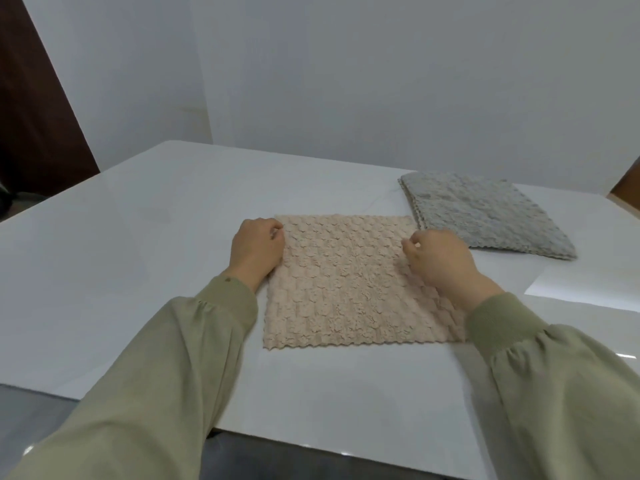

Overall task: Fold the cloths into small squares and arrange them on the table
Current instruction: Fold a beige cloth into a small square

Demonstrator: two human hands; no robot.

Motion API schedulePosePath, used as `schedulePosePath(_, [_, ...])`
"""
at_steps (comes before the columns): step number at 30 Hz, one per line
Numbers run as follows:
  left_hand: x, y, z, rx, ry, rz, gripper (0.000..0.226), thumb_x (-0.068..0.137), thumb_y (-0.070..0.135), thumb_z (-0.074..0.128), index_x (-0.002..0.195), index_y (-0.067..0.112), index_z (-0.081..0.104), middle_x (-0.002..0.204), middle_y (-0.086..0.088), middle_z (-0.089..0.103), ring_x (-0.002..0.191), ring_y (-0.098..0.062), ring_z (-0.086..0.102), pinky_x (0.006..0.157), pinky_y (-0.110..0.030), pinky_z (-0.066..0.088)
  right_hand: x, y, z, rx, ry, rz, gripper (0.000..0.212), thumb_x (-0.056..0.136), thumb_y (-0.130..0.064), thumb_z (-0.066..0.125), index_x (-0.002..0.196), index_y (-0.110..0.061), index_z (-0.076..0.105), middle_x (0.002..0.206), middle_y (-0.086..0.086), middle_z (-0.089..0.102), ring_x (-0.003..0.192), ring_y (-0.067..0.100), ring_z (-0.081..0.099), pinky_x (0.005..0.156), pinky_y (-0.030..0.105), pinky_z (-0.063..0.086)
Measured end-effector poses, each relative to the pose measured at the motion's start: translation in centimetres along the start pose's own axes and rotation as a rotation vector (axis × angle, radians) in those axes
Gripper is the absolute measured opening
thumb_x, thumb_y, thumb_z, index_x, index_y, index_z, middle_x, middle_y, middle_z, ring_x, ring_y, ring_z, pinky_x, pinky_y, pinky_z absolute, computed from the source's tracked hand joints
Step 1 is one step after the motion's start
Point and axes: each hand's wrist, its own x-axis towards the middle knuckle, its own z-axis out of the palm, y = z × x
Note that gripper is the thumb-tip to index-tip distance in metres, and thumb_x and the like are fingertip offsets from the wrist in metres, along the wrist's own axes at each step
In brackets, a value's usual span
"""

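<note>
A beige textured cloth lies flat on the white table, spread as a square in front of me. My left hand pinches the cloth at its far left corner, fingers curled. My right hand has curled fingers pinching the cloth near its far right edge. A grey textured cloth lies folded in layers at the back right, just beyond the beige one and apart from both hands.
The near table edge runs below my green sleeves. White walls stand behind the table. A dark brown door is at the left, and a wooden corner shows at the far right.
</note>
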Motion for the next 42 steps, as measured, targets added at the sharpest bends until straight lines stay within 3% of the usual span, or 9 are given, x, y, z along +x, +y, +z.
schedulePosePath(5, [3.0, -0.8, 1.4, 0.142, -0.022, 0.129, 0.03, 0.096, 0.022, 0.039, 0.079, 0.011, 0.062, 0.086, -0.002, 0.062, 0.1, -0.028, 0.051, 0.079, -0.039, 0.046, 5.2, 0.5, 1.6, -0.072, 0.006, -0.035, 0.035, 0.097, -0.024, 0.036, 0.121, -0.01, 0.058, 0.12, 0.012, 0.061, 0.118, 0.032, 0.045, 0.098, 0.042, 0.034])
schedulePosePath(10, [5.6, -1.1, 2.3, 0.273, -0.045, 0.092, 0.036, 0.1, 0.029, 0.035, 0.102, 0.006, 0.062, 0.11, -0.011, 0.059, 0.107, -0.029, 0.047, 0.085, -0.04, 0.041, 9.2, 1.2, 3.6, -0.006, -0.061, -0.013, 0.039, 0.1, -0.02, 0.033, 0.136, -0.013, 0.045, 0.133, 0.013, 0.054, 0.13, 0.029, 0.038, 0.114, 0.047, 0.016])
schedulePosePath(13, [7.0, -1.3, 2.8, 0.296, -0.062, 0.088, 0.035, 0.097, 0.032, 0.044, 0.121, 0.012, 0.059, 0.12, -0.009, 0.055, 0.114, -0.028, 0.044, 0.091, -0.04, 0.037, 10.7, 1.6, 4.4, -0.053, -0.086, -0.007, 0.04, 0.097, -0.015, 0.036, 0.136, -0.015, 0.045, 0.133, 0.012, 0.052, 0.129, 0.03, 0.038, 0.113, 0.047, 0.016])
schedulePosePath(17, [8.0, -1.6, 3.2, 0.163, 0.006, 0.062, 0.016, 0.091, 0.024, 0.054, 0.092, 0.015, 0.068, 0.097, -0.003, 0.06, 0.102, -0.024, 0.049, 0.085, -0.036, 0.04, 12.0, 1.1, 4.6, -0.209, -0.058, 0.001, 0.029, 0.087, -0.01, 0.05, 0.113, -0.012, 0.062, 0.111, 0.011, 0.06, 0.114, 0.031, 0.046, 0.097, 0.041, 0.034])
schedulePosePath(22, [8.4, -0.8, 1.9, -0.082, 0.449, 0.097, 0.013, 0.085, 0.018, 0.066, 0.082, 0.006, 0.069, 0.085, -0.009, 0.054, 0.084, -0.026, 0.05, 0.072, -0.031, 0.038, 12.4, -0.1, 3.5, 0.053, 0.483, -0.016, 0.015, 0.075, 0.003, 0.055, 0.075, -0.001, 0.069, 0.076, 0.013, 0.059, 0.076, 0.029, 0.052, 0.066, 0.033, 0.034])
schedulePosePath(26, [7.2, -0.1, 1.0, -0.223, 0.615, 0.159, 0.01, 0.085, 0.014, 0.065, 0.085, 0.005, 0.069, 0.081, -0.01, 0.056, 0.077, -0.023, 0.053, 0.069, -0.021, 0.035, 10.6, -1.3, 1.1, 0.417, 0.756, 0.014, 0.014, 0.081, 0.0, 0.056, 0.085, -0.003, 0.069, 0.086, 0.011, 0.059, 0.086, 0.027, 0.051, 0.076, 0.035, 0.039])
schedulePosePath(34, [0.0, -0.3, -1.8, -0.208, 0.451, 0.395, 0.012, 0.082, 0.007, 0.05, 0.078, 0.004, 0.061, 0.092, -0.005, 0.052, 0.09, -0.014, 0.047, 0.08, -0.013, 0.034, 1.6, 2.3, 1.9, 0.407, 0.713, -0.068, 0.008, 0.079, 0.003, 0.062, 0.084, -0.001, 0.067, 0.09, 0.013, 0.058, 0.092, 0.024, 0.05, 0.083, 0.027, 0.037])
schedulePosePath(38, [-3.6, 0.4, -2.9, -0.173, 0.306, 0.412, 0.022, 0.081, 0.019, 0.045, 0.075, 0.007, 0.063, 0.103, -0.004, 0.056, 0.104, -0.017, 0.047, 0.089, -0.029, 0.036, -2.5, 3.3, 1.5, 0.422, 0.514, 0.025, 0.024, 0.079, 0.009, 0.053, 0.098, 0.0, 0.066, 0.114, 0.015, 0.055, 0.114, 0.028, 0.046, 0.095, 0.025, 0.03])
schedulePosePath(42, [-6.3, 1.9, -2.3, 0.037, -0.062, 0.395, 0.055, 0.081, 0.049, 0.037, 0.114, 0.014, 0.063, 0.119, -0.002, 0.057, 0.116, -0.019, 0.045, 0.101, -0.04, 0.037, -5.0, 2.8, 1.4, 0.463, 0.206, 0.029, 0.038, 0.092, -0.007, 0.048, 0.129, -0.008, 0.051, 0.14, 0.009, 0.043, 0.131, 0.023, 0.035, 0.106, 0.025, 0.022])
